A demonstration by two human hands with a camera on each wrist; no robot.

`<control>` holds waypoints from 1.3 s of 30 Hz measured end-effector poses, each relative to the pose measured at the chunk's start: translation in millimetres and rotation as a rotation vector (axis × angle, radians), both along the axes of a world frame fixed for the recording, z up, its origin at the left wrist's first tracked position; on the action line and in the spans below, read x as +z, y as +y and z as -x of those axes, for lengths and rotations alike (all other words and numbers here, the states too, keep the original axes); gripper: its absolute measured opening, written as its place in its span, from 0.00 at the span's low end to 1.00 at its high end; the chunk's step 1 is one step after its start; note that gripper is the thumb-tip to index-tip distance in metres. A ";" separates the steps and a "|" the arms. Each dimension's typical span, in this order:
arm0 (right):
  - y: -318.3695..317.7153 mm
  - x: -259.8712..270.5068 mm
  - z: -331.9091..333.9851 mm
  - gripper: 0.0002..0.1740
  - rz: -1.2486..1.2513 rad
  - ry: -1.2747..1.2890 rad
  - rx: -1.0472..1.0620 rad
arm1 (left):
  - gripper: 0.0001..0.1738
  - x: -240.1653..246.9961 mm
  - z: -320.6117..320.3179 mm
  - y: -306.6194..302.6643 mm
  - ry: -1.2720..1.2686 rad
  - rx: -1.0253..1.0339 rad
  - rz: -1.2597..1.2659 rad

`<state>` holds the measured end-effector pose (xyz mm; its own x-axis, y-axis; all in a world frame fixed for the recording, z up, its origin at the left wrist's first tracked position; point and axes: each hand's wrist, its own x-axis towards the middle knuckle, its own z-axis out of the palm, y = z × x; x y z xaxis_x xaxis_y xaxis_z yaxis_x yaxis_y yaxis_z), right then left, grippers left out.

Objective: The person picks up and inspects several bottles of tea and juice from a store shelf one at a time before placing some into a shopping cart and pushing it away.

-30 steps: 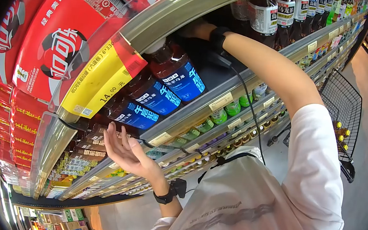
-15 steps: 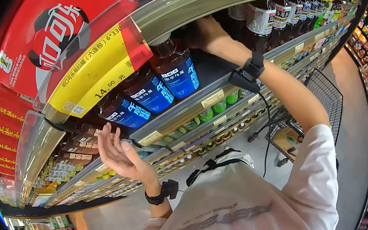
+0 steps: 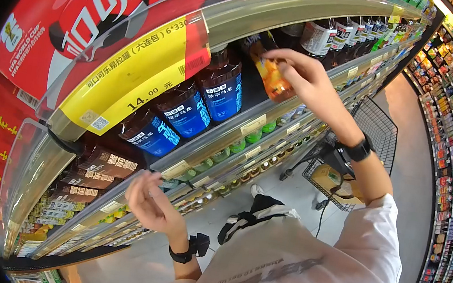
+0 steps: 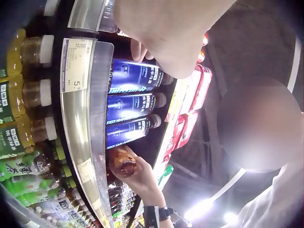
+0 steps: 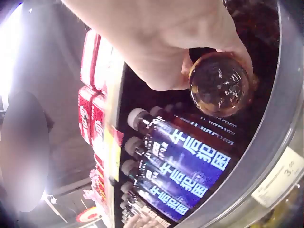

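Note:
In the head view my right hand (image 3: 309, 86) grips an orange-labelled bottle (image 3: 272, 78), tilted at the shelf opening right of the blue-labelled bottles (image 3: 221, 99). The right wrist view shows the round base of that bottle (image 5: 221, 84) toward the camera, with my right hand (image 5: 166, 42) round it. Seen from the left wrist, the right hand (image 4: 140, 179) holds the bottle (image 4: 123, 162) below the blue-labelled row (image 4: 129, 105). My left hand (image 3: 152, 203) is held up with bent fingers by the shelf edge, near brown-labelled bottles (image 3: 92, 179), with nothing visible in it.
A yellow price sign (image 3: 132, 79) and clear guard hang over the shelf front. Red cola packs (image 3: 102, 4) stand above. Dark bottles with white labels (image 3: 318, 38) are to the right. A wire cart (image 3: 372, 128) holding a carton stands behind the right arm.
My right hand has come out from deep in the shelf with the orange-labelled bottle, which was not visible before. The left hand stays near the shelf edge, its fingers more bent.

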<state>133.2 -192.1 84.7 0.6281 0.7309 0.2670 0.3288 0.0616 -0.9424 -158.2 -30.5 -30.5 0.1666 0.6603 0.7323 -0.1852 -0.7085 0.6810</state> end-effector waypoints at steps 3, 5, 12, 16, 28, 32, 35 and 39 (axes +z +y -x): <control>-28.7 1.6 24.5 0.20 0.013 0.015 -0.031 | 0.12 -9.3 11.5 -5.5 0.107 -0.130 0.014; -48.3 4.9 46.2 0.19 0.029 0.032 -0.050 | 0.09 -13.8 7.7 -12.1 0.116 -0.214 0.077; -127.9 -8.2 122.5 0.24 0.108 0.113 -0.186 | 0.08 -25.0 -20.0 -38.6 0.450 -0.718 0.051; -161.2 -40.3 147.1 0.28 0.118 0.113 -0.182 | 0.23 0.4 -64.1 -97.4 0.121 -1.143 0.713; -254.9 -126.9 98.9 0.57 0.154 -0.288 -0.055 | 0.20 0.9 -137.5 -244.0 -0.111 -0.968 0.965; -299.1 -147.9 71.2 0.49 0.080 0.221 0.204 | 0.24 8.9 -152.0 -295.4 -0.125 -0.955 0.890; -324.9 -156.9 62.3 0.44 0.025 0.382 0.266 | 0.30 11.9 -156.9 -323.8 -0.097 -0.951 0.863; -347.2 -153.1 56.7 0.43 0.008 0.160 0.200 | 0.35 23.2 -160.8 -351.5 -0.071 -0.849 0.812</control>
